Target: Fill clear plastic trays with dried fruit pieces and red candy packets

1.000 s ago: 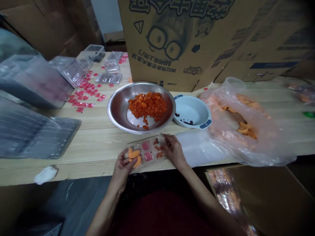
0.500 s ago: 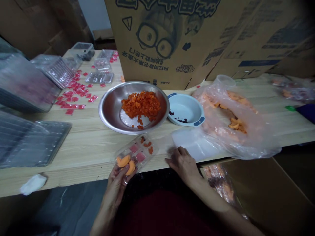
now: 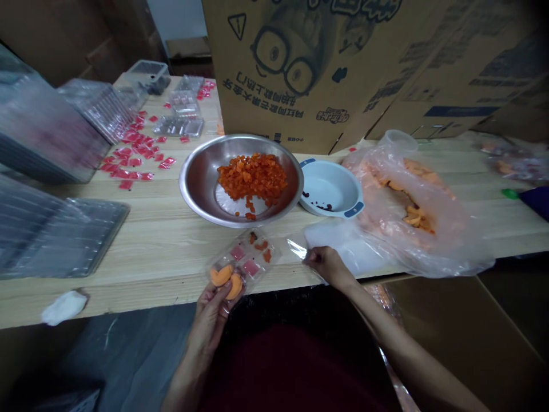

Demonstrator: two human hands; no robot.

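My left hand [image 3: 213,309] grips the near end of a clear plastic compartment tray [image 3: 243,243], its thumb by two orange curved pieces [image 3: 227,279]. Other compartments of the tray hold red packets [image 3: 244,258] and small dark-orange bits [image 3: 263,249]. Off to the right, my right hand [image 3: 332,266] pinches the edge of a clear plastic bag [image 3: 297,249] that shines in the light. This bag lies just right of the tray, above the table. Beside my right hand rests a stack of whitish plastic sheets or bags [image 3: 347,245].
Behind the tray stands a steel bowl [image 3: 195,186] of orange bits. A light-blue basin [image 3: 332,180] with dark bits and a large plastic bag [image 3: 454,246] of orange pieces are to its right. Red packets [image 3: 141,149] and stacked clear trays [image 3: 64,240] lie left. Large cartons [image 3: 266,109] stand behind.
My right hand has risen slightly and now pinches a shiny clear bag, lifted at its edge. My left hand still holds the tray. The view has shifted a little.
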